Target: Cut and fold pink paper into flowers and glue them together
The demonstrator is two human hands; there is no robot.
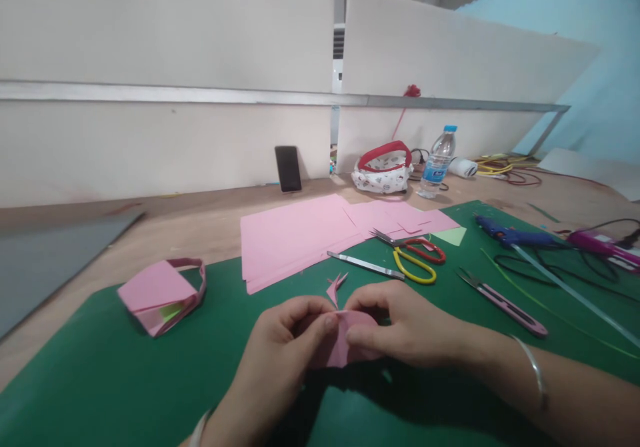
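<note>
Between my hands, just above the green cutting mat (200,380), is a small piece of pink paper (342,347) with a crease down its middle. My left hand (287,347) pinches its left side between thumb and fingers. On the right side, my right hand (400,327) grips the same paper, thumb in front and fingers behind. A small pink paper scrap (335,289) lies right behind my fingertips. Farther back are a metal craft knife (367,264) and scissors (415,260) with one red and one yellow handle.
A folded pink paper bag (159,293) with a handle sits left. Pink sheets (300,233) lie behind the tools. Rightward are a pink-handled cutter (505,303) and blue glue gun (515,233). A phone (289,169), pouch (381,170) and water bottle (437,163) stand at the back.
</note>
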